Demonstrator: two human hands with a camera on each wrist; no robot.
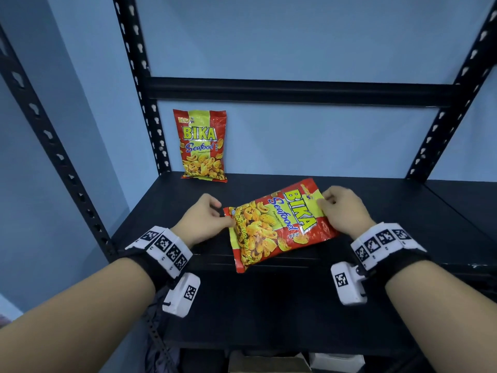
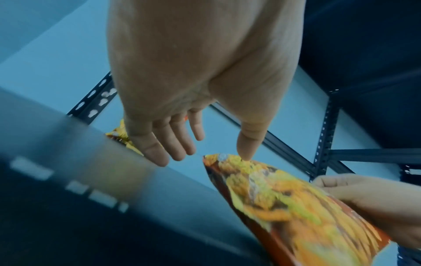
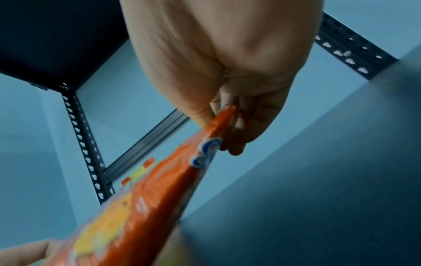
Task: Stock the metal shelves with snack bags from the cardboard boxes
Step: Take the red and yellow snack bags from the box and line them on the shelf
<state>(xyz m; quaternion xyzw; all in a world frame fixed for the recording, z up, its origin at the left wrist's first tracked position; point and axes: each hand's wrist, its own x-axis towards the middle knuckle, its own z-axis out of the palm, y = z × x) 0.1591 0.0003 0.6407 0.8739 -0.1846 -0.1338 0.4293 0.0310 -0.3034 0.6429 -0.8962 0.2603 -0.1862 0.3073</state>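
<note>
Snack bag (image 1: 279, 224) is held tilted over the front of the black metal shelf (image 1: 403, 211). Its top edge is pinched by the right hand (image 1: 343, 208). Left hand (image 1: 203, 220) is relaxed, fingers straight, thumb touching the bag's bottom corner. A second bag (image 1: 201, 146) is stood upright at the back left.

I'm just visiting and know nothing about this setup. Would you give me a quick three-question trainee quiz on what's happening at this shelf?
1. True or false: the standing bag leans upright against the back wall at the shelf's left rear.
2. Which of the hands pinches the top end of the held bag? A) left hand B) right hand
3. Fill in: the flavour word printed in blue on both bags is ____.

Key: 1 true; 2 B, while the left hand's fingers are straight, with only the thumb touching the bag's bottom corner; 3 Seafood.
</note>
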